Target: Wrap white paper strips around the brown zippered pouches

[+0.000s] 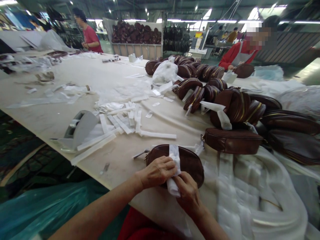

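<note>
A dark brown oval bag point(191, 163) lies on the table near its front edge, with a zipper pull at its left end. A white wrapping strip point(174, 154) runs over the middle of the bag and hangs over its near side as a loose roll. My left hand point(160, 170) is closed on the strip, resting on the bag's near face. Just right of it, my right hand point(187, 191) pinches the strip lower down, by the bag's near edge. Both hands' fingertips are partly hidden.
Many brown bags point(232, 140) are heaped at the right, beside clear plastic wrap point(262, 196). White paper strips point(122, 123) and a grey tape dispenser point(81, 128) lie left of centre. Two people in red stand across the table point(120, 80). Teal plastic point(55, 206) hangs below the edge.
</note>
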Demonstrator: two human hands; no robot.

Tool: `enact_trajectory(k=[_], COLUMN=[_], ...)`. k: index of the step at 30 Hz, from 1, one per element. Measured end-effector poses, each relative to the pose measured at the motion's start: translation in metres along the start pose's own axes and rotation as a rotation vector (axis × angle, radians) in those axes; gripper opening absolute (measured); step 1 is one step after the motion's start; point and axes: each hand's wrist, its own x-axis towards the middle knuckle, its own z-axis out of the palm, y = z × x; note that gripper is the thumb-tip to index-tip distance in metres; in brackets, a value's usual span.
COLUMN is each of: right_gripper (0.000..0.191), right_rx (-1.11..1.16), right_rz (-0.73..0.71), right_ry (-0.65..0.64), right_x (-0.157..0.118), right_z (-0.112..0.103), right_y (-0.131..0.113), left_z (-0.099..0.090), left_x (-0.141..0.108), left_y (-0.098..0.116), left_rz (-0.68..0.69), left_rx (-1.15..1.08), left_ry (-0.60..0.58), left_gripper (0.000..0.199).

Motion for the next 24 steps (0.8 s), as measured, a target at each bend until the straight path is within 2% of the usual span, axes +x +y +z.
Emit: enact_trajectory(k=[5,9,13,16,18,21,24], right_gripper=[0.031,0.034,0.036,0.038,0.037,0.030,0.023], right_rx=[0.043,0.069,-0.006,-0.084,-0.121,-0.148,-0.096], right_rz=[-0.102,-0.178,-0.300,-0.430,-0.554,-0.710,-0.707], right_ry=[0.001,-0.190,-0.417,-0.558,-0.604,-0.557,-0.453], right_x=[-0.001,0.005,0.020,0.030,0.033,0.027,0.016], right_z=[-0.004,-0.017,-0.037,-0.046,-0.046,-0.035,-0.023], right_y=[0.003,0.005,0.012,0.022,0.029,0.037,0.042], left_z=[-0.005,-0.019,-0.026,-0.018,-0.007,0.012,0.027], left_x=[-0.005,-0.008,-0.012,-0.017,-0.022,-0.030,-0.036], left_y=[0.001,0.002,0.002,0.003,0.004,0.008,0.011], left_rz=[-0.023,0.055,0.064,0.099,0.138,0.205,0.224], left_rx=[-0.075,-0.138,-0.120,-0.012,0.089,0.208,0.282], left_ry=[-0.096,-0.220,-0.227,-0.182,-0.135,-0.061,0.003], left_gripper=[0.017,0.025,0.040,0.037,0.031,0.026,0.025])
